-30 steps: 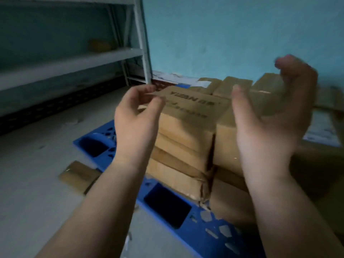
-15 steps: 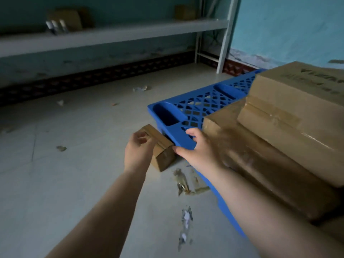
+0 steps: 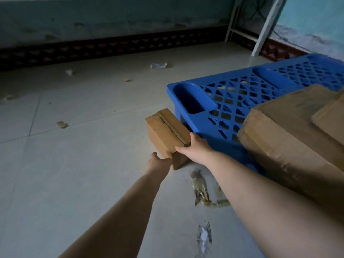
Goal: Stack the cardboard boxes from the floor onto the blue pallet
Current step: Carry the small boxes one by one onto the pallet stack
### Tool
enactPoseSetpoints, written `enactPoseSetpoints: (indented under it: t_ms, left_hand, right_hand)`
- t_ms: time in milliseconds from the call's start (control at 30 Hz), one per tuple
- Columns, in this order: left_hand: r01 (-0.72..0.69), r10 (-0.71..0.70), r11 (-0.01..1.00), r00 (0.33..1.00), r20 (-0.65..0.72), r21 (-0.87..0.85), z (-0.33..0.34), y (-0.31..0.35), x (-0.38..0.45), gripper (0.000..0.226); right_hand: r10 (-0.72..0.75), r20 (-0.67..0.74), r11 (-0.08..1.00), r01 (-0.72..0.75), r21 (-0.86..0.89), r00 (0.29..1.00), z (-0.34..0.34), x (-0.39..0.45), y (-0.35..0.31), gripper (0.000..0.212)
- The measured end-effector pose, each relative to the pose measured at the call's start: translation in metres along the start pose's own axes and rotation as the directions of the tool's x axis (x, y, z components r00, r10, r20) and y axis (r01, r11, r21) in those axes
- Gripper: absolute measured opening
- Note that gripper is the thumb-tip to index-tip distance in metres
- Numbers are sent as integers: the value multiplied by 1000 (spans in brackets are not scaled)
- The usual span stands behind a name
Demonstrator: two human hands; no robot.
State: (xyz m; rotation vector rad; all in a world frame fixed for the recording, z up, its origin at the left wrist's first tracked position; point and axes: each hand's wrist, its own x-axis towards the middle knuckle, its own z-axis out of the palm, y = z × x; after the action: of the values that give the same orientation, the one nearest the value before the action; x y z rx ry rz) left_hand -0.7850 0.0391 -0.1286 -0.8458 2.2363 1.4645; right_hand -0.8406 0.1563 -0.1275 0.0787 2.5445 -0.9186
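Cardboard box sits tilted on the floor, just beside the blue pallet at its 9 o'clock edge. Left hand cups the box's near corner from below, fingers hidden. Right hand presses its near top edge, fingers together. Bigger boxes fill the pallet at 3 o'clock.

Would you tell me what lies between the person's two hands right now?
In the head view, the small cardboard box sits between them: the left hand is at its near lower corner, the right hand on its near top edge beside the blue pallet.
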Motion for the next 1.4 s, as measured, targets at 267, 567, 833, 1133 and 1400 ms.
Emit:
enactPoseSetpoints:
  t_ms: [267, 567, 833, 1133, 1400]
  left_hand:
    - [-110, 97, 973, 992, -76, -203, 12, -9, 1, 39]
    - [-261, 195, 922, 951, -240, -285, -40, 69, -81, 24]
    - [-660, 627, 747, 741, -241, -84, -84, 280, -211, 35]
    - [-816, 844, 536, 526, 104, -218, -24, 418, -410, 44]
    - [-743, 852, 522, 430, 299, -419, 57, 444, -536, 46]
  right_hand:
    - [78, -97, 958, -47, 282, 992, 28, -11, 0, 55]
    - [219, -257, 624, 67, 778, 941, -21, -85, -63, 30]
    - [223, -697, 617, 455, 642, 682, -239, -185, -156, 37]
    - [386, -881, 669, 574, 471, 273, -426, -372, -130, 32]
    - [476, -879, 746, 533, 399, -8, -494, -489, -70, 34]
